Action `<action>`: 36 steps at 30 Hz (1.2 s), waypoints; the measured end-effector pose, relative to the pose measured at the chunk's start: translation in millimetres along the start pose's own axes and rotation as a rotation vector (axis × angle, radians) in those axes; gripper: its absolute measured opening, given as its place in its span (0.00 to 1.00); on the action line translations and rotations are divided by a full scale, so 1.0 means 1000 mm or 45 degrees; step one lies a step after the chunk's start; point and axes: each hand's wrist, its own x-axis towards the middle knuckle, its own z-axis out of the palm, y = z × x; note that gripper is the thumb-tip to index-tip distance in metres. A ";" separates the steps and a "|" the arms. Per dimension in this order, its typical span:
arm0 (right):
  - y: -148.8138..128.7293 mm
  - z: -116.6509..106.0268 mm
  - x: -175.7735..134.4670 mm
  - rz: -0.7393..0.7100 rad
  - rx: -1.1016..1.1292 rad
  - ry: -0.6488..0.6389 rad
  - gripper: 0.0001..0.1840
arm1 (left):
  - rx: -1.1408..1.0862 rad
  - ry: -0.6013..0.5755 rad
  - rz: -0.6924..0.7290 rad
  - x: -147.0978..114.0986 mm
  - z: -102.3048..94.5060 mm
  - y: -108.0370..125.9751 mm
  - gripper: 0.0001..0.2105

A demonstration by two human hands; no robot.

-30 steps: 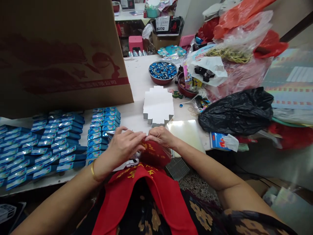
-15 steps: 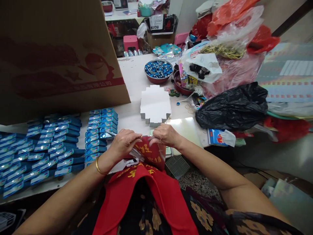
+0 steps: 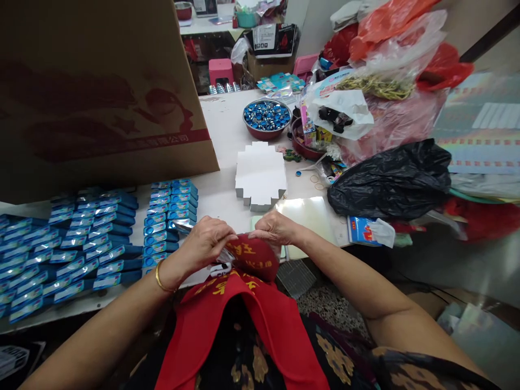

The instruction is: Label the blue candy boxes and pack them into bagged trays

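Close in front of the red apron [image 3: 260, 265] with yellow lettering, my left hand [image 3: 209, 238] and my right hand [image 3: 274, 227] are both closed in a pinch. Between them stretches a shiny, see-through plastic film [image 3: 224, 255], its edge held at the fingertips of each hand. The apron's red cloth shows through and around it. Just beyond my hands lies a stack of white cross-shaped card blanks [image 3: 261, 173]. Left of my left hand stand rows of small blue packs [image 3: 164, 222], and a silvery strip [image 3: 182, 225] sticks out beside them.
A large cardboard box [image 3: 101, 108] stands at the left. More blue packs [image 3: 69, 254] fill the table below it. Farther back is a bowl of blue caps [image 3: 266, 116]. A black plastic bag [image 3: 390, 176], a blue tissue pack [image 3: 361, 230] and a pale sheet [image 3: 311, 216] lie rightward.
My hands stay pinched on the film and have shifted slightly, the right one a little lower. The whole view has moved slightly; the things on the table stay put.
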 end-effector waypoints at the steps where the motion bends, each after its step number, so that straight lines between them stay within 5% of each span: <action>1: -0.001 0.001 0.001 0.013 0.032 0.008 0.34 | 0.015 -0.025 0.002 0.001 -0.002 0.001 0.11; 7: -0.012 -0.002 0.006 -0.043 0.021 0.016 0.32 | 0.127 -0.105 0.076 0.012 -0.005 0.010 0.11; 14: -0.008 -0.018 -0.012 -0.102 -0.378 0.240 0.27 | 0.121 -0.017 -0.030 0.016 0.000 0.002 0.15; 20: -0.001 -0.017 -0.012 -0.153 -0.572 0.141 0.28 | 0.094 -0.082 -0.071 0.018 0.006 -0.001 0.16; 23: 0.005 -0.015 -0.009 -0.104 -0.352 0.104 0.28 | 0.071 -0.108 -0.081 0.018 0.009 -0.001 0.17; 27: 0.011 -0.006 -0.009 0.083 0.276 0.094 0.27 | 0.087 -0.103 -0.083 0.021 0.007 -0.001 0.18; 31: 0.003 0.016 -0.016 0.410 1.037 0.497 0.14 | 0.111 -0.011 -0.085 0.023 -0.004 -0.007 0.17; 32: -0.001 0.025 -0.018 0.496 1.189 0.601 0.17 | 0.106 0.008 -0.091 0.023 -0.008 -0.009 0.17; 36: -0.019 0.047 -0.022 0.744 1.404 0.958 0.17 | 0.049 0.072 -0.121 0.028 -0.022 -0.012 0.15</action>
